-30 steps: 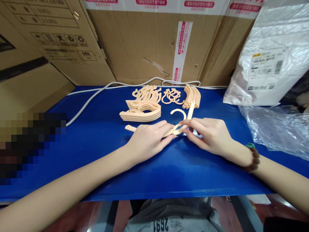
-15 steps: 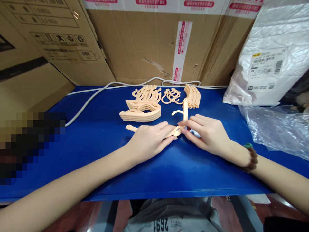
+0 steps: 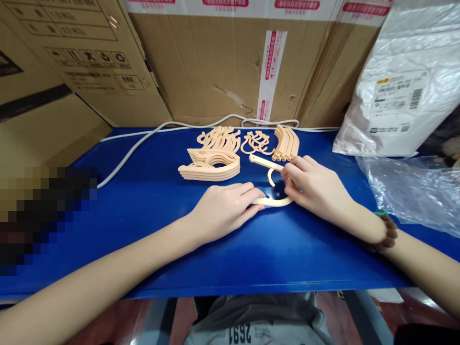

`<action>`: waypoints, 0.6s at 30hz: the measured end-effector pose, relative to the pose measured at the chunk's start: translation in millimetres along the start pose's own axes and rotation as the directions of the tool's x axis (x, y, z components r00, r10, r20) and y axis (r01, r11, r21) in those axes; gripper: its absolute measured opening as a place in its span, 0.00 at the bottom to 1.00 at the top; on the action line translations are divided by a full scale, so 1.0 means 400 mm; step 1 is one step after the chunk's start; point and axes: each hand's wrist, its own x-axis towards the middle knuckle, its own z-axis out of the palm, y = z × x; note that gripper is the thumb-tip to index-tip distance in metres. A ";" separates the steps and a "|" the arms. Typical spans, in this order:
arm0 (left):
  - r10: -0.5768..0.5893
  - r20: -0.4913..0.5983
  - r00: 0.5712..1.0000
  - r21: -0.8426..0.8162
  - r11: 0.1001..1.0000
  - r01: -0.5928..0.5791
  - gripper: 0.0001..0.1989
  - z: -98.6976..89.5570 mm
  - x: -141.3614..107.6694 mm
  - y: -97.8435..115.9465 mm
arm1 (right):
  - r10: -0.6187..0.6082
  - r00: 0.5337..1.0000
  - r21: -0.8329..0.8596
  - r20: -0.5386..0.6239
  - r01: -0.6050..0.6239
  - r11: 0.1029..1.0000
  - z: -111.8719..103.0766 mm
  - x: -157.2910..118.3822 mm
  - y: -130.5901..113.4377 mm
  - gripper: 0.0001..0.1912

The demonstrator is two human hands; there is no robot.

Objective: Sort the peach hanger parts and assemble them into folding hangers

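Observation:
A beige plastic folding hanger [image 3: 274, 202] is between my two hands, low over the blue table. My left hand [image 3: 227, 211] pinches the end of one curved arm with thumb and fingers. The fingers of my right hand [image 3: 314, 191] are closed round the middle joint, which they mostly hide. From there the other arm points up and to the left, with the hook curling beneath it. Just behind my left hand lies a stack of folded hangers [image 3: 212, 171].
Behind the stack are loose curved pieces [image 3: 220, 139], a few hooks [image 3: 256, 143] and a bundle of arm pieces [image 3: 286, 143]. A white cable [image 3: 143, 135] runs along the back. Cardboard boxes [image 3: 215, 67] form the rear wall. A white plastic parcel [image 3: 391, 105] and clear plastic wrap [image 3: 406, 191] lie right.
The hanger's arm that stood upright has swung over to the left, and its hook has turned downward. My right hand has moved slightly right and up; the left hand's end has straightened out.

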 end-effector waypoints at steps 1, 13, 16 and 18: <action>-0.001 -0.003 1.000 -0.001 1.000 0.001 0.12 0.000 0.001 -0.001 | -0.011 1.000 -0.022 0.012 0.012 1.000 0.001 0.000 0.001 0.05; 0.058 0.072 0.996 0.088 0.994 -0.064 0.14 0.008 0.011 -0.015 | -0.028 0.993 -0.030 0.113 0.032 0.999 0.016 -0.001 0.011 0.06; 0.070 0.120 0.990 0.106 0.991 -0.083 0.15 0.012 0.010 -0.018 | -0.028 0.993 -0.063 0.110 0.035 0.997 0.018 0.001 0.010 0.06; 0.076 0.149 0.986 0.118 0.989 -0.094 0.16 0.015 0.009 -0.017 | -0.023 0.995 -0.107 0.096 0.033 0.994 0.020 0.001 0.010 0.06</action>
